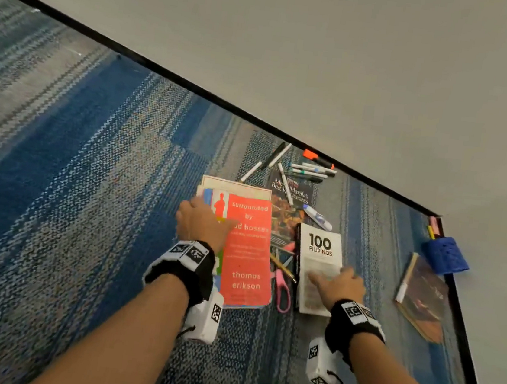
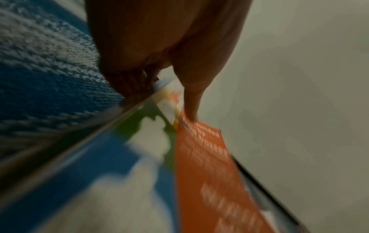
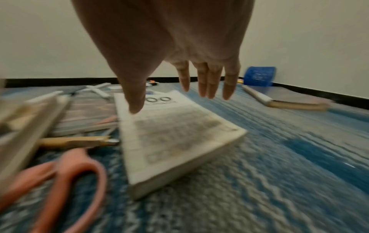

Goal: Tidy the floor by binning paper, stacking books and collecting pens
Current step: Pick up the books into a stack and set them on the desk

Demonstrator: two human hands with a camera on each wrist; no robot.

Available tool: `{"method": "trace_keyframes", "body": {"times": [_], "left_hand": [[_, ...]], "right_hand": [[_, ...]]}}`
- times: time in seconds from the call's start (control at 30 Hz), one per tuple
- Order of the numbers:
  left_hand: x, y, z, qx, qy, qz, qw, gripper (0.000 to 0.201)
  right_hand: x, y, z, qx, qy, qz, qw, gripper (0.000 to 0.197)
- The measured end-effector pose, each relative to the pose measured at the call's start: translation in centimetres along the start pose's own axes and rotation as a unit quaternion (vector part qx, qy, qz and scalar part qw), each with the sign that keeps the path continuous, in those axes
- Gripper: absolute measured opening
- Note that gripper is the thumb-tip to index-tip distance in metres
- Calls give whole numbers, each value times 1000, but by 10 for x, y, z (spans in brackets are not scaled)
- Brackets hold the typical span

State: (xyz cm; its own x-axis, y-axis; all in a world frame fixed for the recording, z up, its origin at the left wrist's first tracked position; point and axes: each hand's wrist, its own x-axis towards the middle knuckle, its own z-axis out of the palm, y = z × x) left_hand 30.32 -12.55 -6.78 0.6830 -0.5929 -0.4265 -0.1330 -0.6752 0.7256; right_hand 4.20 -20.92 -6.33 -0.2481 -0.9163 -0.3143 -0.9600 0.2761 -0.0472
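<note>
Partly hidden under the left hand [image 1: 203, 222], the orange book [image 1: 247, 248] on the carpet [image 1: 74, 171] reads "surrounded by … bosses", "thomas erikson"; fingers curl over its left edge with the thumb on the cover, and the left wrist view is blurred. Beside it, the white book [image 1: 320, 262] reads "100 FILIPINOS". The right hand [image 1: 341, 285] hangs over it, fingers spread and straight, gripping nothing. Pink scissors [image 1: 282, 290] lie between the books; pens [image 1: 308, 169] lie near the wall.
</note>
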Motion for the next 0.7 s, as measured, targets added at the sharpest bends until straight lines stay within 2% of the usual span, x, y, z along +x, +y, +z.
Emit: {"method": "trace_keyframes", "body": {"times": [0.07,0.1,0.13,0.23,0.27,0.33,0.37,0.43,0.53,0.57,0.6,0.63,0.7], "left_hand": [[1,-16,-1,90,-5,-45,995,99],[3,-24,-2,96,-17,-57,994,104],[5,-31,-2,100,-34,-60,993,106],[0,-39,5,136,-53,-36,989,96],[-3,-39,8,132,-49,-29,990,93],[-11,-39,14,104,-49,-24,993,88],[-14,-38,16,95,-51,-24,994,88],[-16,-37,17,88,-50,-27,994,90],[-14,-34,16,72,-52,-38,995,86],[-13,-33,15,63,-57,-43,995,84],[-11,-33,14,50,-63,-51,995,84],[-9,-34,14,37,-70,-60,995,84],[-7,-37,14,19,-83,-72,994,85]], "right_hand": [[9,24,6,16,-84,57,995,102],[13,33,9,45,-122,50,990,100],[22,44,17,67,-134,46,988,97],[35,59,33,122,-101,62,985,113],[29,53,28,143,-108,75,981,104],[26,47,18,208,-142,102,962,69],[28,47,12,231,-146,110,956,58],[33,49,1,282,-122,107,946,51],[30,41,-23,412,-175,79,891,31],[24,31,-32,429,-189,54,882,23],[18,20,-41,429,-187,22,883,17],[13,8,-47,412,-156,-15,898,13],[5,-15,-59,363,-36,-78,928,14]]}}
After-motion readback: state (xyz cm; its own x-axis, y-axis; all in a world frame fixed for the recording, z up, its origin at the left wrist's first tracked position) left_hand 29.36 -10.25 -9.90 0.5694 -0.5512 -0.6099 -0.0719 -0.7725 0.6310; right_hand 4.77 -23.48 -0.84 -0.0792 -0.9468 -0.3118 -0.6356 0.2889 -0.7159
